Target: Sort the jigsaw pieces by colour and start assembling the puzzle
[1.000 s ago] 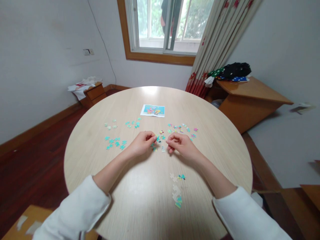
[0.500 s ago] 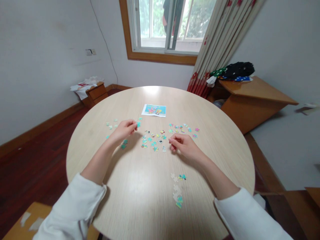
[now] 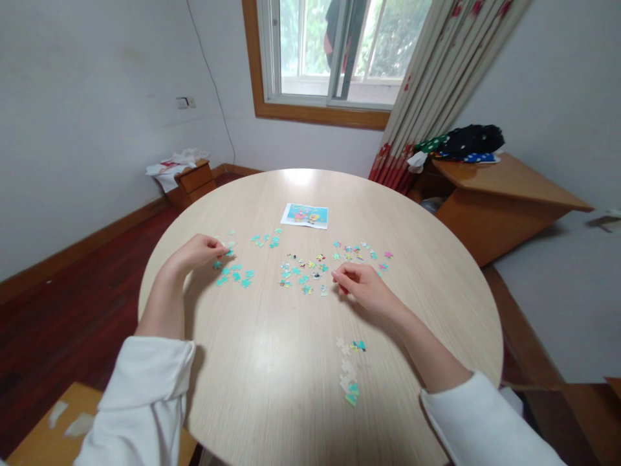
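My left hand [image 3: 196, 251] is out at the left of the round wooden table [image 3: 291, 369], fingertips pinched on a small puzzle piece beside a few pale pieces [image 3: 229, 244] and just above a group of teal pieces [image 3: 235, 275]. My right hand [image 3: 363, 286] rests on the table with its fingers curled shut, touching the right edge of a cluster of mixed-colour pieces [image 3: 303, 272]. More colourful pieces [image 3: 361, 251] lie just beyond it. A small reference picture [image 3: 305, 215] lies further back.
Pale and teal pieces [image 3: 348, 372] lie in a loose line near the front edge. A wooden desk [image 3: 504, 188] with dark clothes [image 3: 466, 141] stands to the right, a curtain [image 3: 436, 84] beside the window, a small cabinet [image 3: 194, 178] at the left wall, a cardboard box [image 3: 43, 433] bottom left.
My left hand left the middle cluster and travelled left with a piece, past the teal pieces to the far-left group. My right hand stayed nearly in place.
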The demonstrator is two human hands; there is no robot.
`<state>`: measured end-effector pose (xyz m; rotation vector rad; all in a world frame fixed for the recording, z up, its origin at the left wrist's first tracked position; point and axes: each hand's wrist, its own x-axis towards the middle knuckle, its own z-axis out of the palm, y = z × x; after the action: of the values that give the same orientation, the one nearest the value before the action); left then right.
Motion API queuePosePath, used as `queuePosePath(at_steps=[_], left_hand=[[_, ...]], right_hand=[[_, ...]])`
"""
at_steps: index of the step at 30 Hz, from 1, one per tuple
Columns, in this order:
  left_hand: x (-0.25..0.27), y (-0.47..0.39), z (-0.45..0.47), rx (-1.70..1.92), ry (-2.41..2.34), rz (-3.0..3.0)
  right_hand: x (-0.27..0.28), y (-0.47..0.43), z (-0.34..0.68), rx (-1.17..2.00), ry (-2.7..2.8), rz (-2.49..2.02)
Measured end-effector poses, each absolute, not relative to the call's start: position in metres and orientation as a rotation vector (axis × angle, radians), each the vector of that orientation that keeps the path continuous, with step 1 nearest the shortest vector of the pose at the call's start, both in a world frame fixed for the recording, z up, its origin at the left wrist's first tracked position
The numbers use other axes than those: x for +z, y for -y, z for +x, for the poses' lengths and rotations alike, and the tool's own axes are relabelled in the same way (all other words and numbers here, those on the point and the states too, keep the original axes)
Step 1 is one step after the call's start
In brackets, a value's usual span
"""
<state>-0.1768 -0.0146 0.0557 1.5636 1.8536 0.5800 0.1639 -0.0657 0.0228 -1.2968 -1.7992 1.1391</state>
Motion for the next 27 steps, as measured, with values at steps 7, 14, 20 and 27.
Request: queuePosePath(at_steps=[7, 14, 20, 27], left_hand=[[0.047, 0.011, -0.184, 0.418, -1.827, 1.589], [0.045, 0.007, -0.185, 0.403, -1.776, 1.592], [0.044, 0.007, -0.184, 0.354, -1.848, 1.588], [0.045, 0.008, -0.182, 0.324, -1.882, 1.565]], right_hand=[[0.022, 0.067, 0.164, 1.155, 1.835, -1.331], [0.022, 0.068, 0.164, 1.138, 1.899, -1.335], [0.02, 0.068, 0.164, 1.094, 1.939, -1.345], [0.023, 0.07, 0.163, 1.1, 1.936, -1.347]])
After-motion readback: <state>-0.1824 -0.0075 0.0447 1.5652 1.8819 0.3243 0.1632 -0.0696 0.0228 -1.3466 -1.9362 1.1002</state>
